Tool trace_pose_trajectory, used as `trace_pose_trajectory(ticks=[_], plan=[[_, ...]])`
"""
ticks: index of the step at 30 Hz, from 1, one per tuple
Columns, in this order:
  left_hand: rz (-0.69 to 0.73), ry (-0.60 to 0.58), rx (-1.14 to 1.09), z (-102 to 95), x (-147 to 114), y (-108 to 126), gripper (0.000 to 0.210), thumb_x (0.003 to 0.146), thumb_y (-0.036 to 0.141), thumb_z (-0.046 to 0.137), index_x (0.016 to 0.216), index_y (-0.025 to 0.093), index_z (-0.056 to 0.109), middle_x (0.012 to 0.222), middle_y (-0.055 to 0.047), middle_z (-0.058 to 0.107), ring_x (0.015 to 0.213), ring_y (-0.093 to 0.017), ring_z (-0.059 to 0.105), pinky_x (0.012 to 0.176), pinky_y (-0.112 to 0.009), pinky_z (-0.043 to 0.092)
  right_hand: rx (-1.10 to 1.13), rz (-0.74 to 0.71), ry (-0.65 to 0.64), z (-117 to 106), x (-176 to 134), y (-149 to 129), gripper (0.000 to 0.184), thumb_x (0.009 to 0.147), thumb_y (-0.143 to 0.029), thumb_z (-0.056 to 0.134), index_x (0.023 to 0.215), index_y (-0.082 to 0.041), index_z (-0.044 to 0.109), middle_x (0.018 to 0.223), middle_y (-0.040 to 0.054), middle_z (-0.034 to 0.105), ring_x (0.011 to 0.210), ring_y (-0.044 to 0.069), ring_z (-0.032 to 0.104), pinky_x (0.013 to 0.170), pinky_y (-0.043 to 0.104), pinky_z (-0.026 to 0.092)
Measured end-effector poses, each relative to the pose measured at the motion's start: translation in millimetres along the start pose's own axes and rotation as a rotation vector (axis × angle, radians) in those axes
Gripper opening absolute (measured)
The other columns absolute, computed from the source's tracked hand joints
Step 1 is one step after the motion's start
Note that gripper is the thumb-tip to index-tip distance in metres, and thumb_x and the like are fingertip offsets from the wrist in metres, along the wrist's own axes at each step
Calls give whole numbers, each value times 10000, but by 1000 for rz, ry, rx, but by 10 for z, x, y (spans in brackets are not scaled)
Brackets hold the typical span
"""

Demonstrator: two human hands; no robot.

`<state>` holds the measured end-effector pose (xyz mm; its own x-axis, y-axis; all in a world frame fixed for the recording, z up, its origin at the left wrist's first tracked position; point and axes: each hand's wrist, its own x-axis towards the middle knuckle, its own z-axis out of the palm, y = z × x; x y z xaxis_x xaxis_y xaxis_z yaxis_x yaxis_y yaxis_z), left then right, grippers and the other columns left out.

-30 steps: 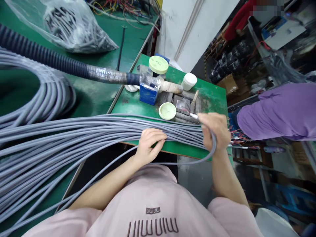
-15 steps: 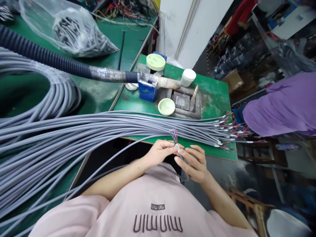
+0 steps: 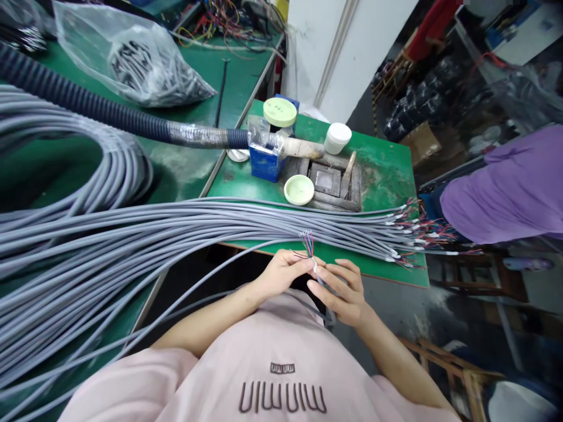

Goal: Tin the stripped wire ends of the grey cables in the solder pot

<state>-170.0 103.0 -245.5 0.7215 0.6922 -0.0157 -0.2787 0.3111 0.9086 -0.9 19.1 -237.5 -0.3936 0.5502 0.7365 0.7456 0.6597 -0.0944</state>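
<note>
Close to my body, at the table's front edge, both hands are on the end of one grey cable (image 3: 321, 282). Its stripped end points up, with thin red, blue and black wires (image 3: 308, 244) fanned out and a white wrap (image 3: 315, 266) just below them. My left hand (image 3: 284, 272) pinches the cable where the wires come out. My right hand (image 3: 341, 291) closes round the cable lower down, thumb and fingers near the white wrap. Behind them a bundle of grey cables (image 3: 246, 220) lies across the table, its stripped wire ends (image 3: 422, 231) at the right.
A soldering pot (image 3: 328, 179) sits in the green table (image 3: 387, 170), below the nozzle of a black corrugated hose (image 3: 132, 120). Nearby are a small green dish (image 3: 299, 190), a white jar (image 3: 338, 138) and a blue box (image 3: 264, 164). A person's purple sleeve (image 3: 505, 181) is at right.
The view has shifted slightly, moving the table things a little to the right. My hands keep their hold on the cable end, the right one slightly nearer the left.
</note>
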Motion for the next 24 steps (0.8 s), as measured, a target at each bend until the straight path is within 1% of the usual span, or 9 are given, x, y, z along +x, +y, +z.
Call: trace_pose_trajectory(ticks=[5, 10, 12, 15, 17, 19, 20, 22, 24], plan=[[-29, 40, -125, -13, -17, -42, 359, 793, 461, 688, 679, 124, 729, 760, -83, 707, 743, -165, 635, 779, -293, 487, 23, -15, -15, 10, 18, 2, 243, 891, -101, 547, 1053, -220, 683, 1136, 52, 682, 1086, 203, 574, 968, 430, 474], [-133, -16, -312, 89, -5, 21, 385, 723, 459, 733, 584, 101, 701, 549, -58, 608, 558, -132, 551, 588, -264, 427, 50, -76, -27, 0, 23, -78, 240, 856, -101, 581, 990, -261, 699, 1114, 14, 685, 1077, 194, 576, 985, 423, 477], [-214, -23, -340, 157, 26, 14, 426, 708, 486, 732, 546, 95, 684, 512, -53, 581, 526, -123, 531, 564, -258, 410, 46, -77, -64, -57, -13, -123, 236, 851, -104, 587, 990, -258, 700, 1103, 13, 691, 1074, 194, 573, 992, 426, 475], [-336, -68, -282, 235, 79, -66, 569, 713, 638, 665, 567, 88, 675, 549, -72, 613, 547, -129, 559, 595, -260, 440, -12, 5, -155, -256, -155, -180, 261, 850, -93, 575, 1016, -260, 689, 1068, 17, 710, 1086, 193, 568, 1000, 420, 470], [-357, -152, -148, 242, 93, -118, 655, 755, 717, 557, 684, 83, 706, 622, -96, 660, 598, -147, 598, 639, -273, 471, -88, 103, -208, -461, -333, -213, 289, 834, -72, 574, 1040, -248, 673, 1067, 37, 713, 1095, 202, 565, 989, 419, 474], [-294, -225, 65, 198, 73, -114, 645, 820, 690, 492, 834, 89, 727, 724, -109, 700, 666, -157, 625, 678, -278, 487, -197, 217, -245, -688, -581, -247, 302, 801, -43, 586, 1035, -220, 657, 1091, 72, 704, 1084, 227, 573, 952, 434, 486], [-228, -240, 206, 155, 49, -81, 584, 853, 635, 494, 901, 102, 728, 784, -107, 713, 711, -160, 634, 702, -277, 489, -268, 282, -277, -796, -723, -265, 294, 792, -34, 584, 1018, -210, 652, 1100, 89, 699, 1069, 246, 581, 927, 449, 490], [-41, -233, 554, 31, -17, 40, 417, 896, 500, 523, 967, 141, 723, 872, -90, 721, 795, -164, 636, 748, -279, 481, -416, 445, -415, -966, -1010, -304, 288, 809, -36, 523, 1021, -185, 648, 1159, 127, 673, 1026, 280, 599, 854, 473, 501], [150, -175, 937, -129, -84, 198, 292, 919, 392, 530, 971, 177, 720, 894, -67, 719, 831, -167, 627, 779, -288, 467, -478, 603, -525, -1035, -1244, -341, 325, 842, -62, 450, 1090, -154, 638, 1204, 159, 646, 989, 290, 621, 788, 463, 519]])
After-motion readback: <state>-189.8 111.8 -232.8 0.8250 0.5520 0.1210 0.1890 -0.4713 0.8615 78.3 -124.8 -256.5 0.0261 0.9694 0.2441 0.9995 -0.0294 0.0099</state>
